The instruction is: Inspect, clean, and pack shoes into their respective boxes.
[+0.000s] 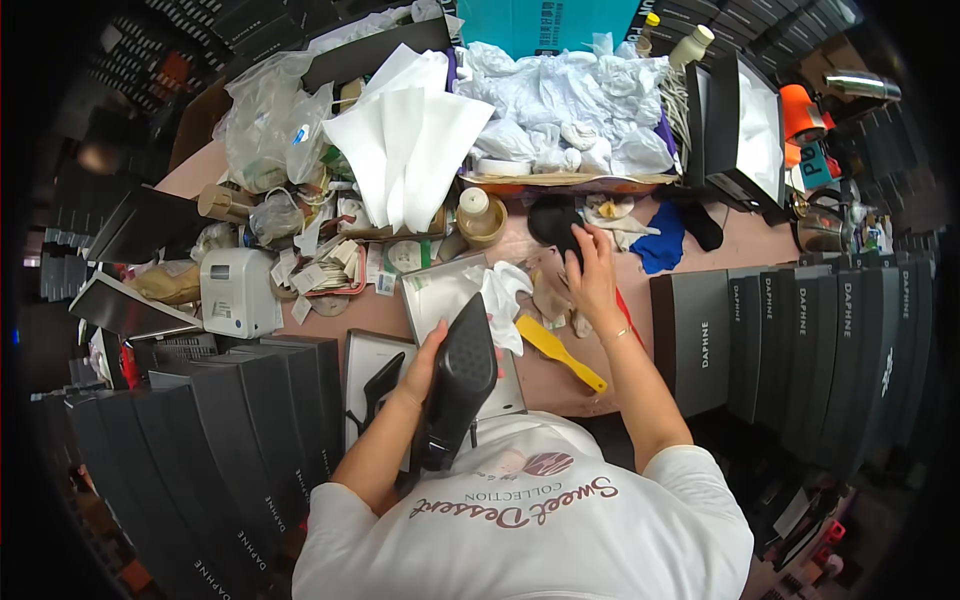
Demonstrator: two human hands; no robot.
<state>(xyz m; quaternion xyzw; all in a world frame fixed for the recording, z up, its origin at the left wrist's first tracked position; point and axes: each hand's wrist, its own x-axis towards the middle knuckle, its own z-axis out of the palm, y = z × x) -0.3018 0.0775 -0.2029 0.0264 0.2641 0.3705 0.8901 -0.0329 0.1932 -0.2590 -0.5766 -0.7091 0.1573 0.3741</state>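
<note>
Black pointed high-heel shoe (458, 385) gripped in left hand (424, 362); right hand (592, 270) open, fingers on black pad (556, 220). Risk: shoe tilted over cluttered worktop (560, 385), could slip.

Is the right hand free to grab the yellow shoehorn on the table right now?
Probably yes. The right hand is just beyond the yellow shoehorn, which lies uncovered on the table, and it seems to grip nothing.
</note>
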